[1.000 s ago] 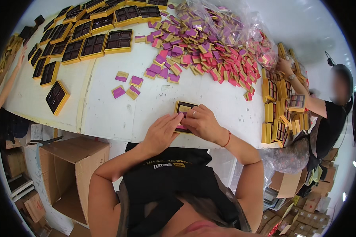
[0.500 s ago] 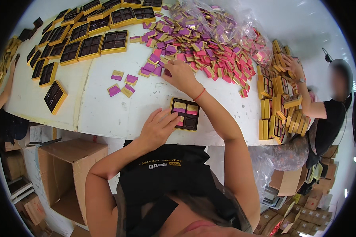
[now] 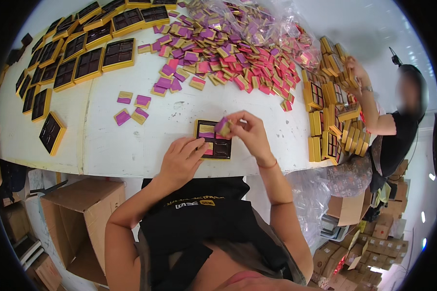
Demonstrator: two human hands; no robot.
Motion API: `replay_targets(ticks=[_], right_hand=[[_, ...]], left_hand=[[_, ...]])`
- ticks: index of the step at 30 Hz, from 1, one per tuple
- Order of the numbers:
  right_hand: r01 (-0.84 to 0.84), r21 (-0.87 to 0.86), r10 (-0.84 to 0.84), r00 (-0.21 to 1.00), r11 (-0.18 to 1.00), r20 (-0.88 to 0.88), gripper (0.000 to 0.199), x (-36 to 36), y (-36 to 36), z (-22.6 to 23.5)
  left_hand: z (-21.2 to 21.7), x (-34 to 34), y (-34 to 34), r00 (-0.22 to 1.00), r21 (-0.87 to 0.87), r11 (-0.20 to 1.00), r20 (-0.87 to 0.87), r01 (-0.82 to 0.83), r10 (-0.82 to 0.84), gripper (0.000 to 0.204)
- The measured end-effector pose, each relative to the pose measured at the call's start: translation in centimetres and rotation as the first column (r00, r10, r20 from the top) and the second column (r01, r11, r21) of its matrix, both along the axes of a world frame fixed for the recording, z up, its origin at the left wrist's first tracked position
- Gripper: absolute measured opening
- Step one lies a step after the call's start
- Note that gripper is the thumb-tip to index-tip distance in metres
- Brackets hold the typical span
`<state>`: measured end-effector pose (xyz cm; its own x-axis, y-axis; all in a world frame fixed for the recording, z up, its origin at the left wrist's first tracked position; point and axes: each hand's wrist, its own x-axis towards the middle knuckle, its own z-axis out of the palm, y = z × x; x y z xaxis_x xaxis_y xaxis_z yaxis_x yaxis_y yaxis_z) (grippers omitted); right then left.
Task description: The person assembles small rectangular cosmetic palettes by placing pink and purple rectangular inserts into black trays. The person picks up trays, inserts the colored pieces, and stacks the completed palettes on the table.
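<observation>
A yellow-edged box (image 3: 224, 151) with a dark tray of four compartments lies in front of me on the white table. Gold packets with pink or purple show in its upper and lower left compartments; the lower right one is bare. Over its left side rest the outstretched fingers of my left hand (image 3: 179, 157), partly covering the lower left packet. My right hand (image 3: 251, 133) pinches a small square purple and gold packet (image 3: 222, 127) just above the upper right compartment, hiding part of it.
A heap of purple, pink and gold packets (image 3: 238, 60) covers the far middle, under clear plastic. Several packets (image 3: 132, 107) lie apart at left. Dark-trayed boxes (image 3: 88, 65) stand far left. At right, a co-worker's hand (image 3: 358, 72) touches stacked filled boxes (image 3: 320, 128). A carton (image 3: 85, 199) stands below.
My right hand has come back from the edge of the heap to the box, bringing a purple and gold packet. My left hand stays on the box. The whole view has shifted slightly.
</observation>
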<state>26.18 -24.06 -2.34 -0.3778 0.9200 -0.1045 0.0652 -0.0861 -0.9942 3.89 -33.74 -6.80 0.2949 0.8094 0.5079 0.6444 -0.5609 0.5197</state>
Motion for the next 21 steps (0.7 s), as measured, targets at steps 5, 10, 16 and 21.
replay_targets(ticks=[5,10,16,21], right_hand=[[-0.047,0.358,-0.031,0.978,0.932,0.208,0.016,1.1,-3.0,1.4],[-0.401,0.628,0.045,0.863,0.667,0.504,0.019,0.0,-2.9,2.3],[-0.480,0.664,0.014,0.816,0.573,0.577,0.023,0.4,-2.9,-1.4],[-0.299,0.750,-0.111,0.890,0.590,0.442,0.033,1.6,-6.7,-2.1]], left_hand=[[0.0,-0.4,-0.1,1.000,-0.028,1.000,0.029,0.000,0.001,0.051],[0.3,-0.4,0.0,1.000,-0.026,1.000,0.025,0.004,-0.004,0.041],[-0.1,0.3,-0.3,1.000,-0.029,1.000,-0.001,0.000,0.000,0.039],[-0.1,0.1,-0.5,0.998,-0.027,1.000,-0.057,0.013,-0.015,0.037]])
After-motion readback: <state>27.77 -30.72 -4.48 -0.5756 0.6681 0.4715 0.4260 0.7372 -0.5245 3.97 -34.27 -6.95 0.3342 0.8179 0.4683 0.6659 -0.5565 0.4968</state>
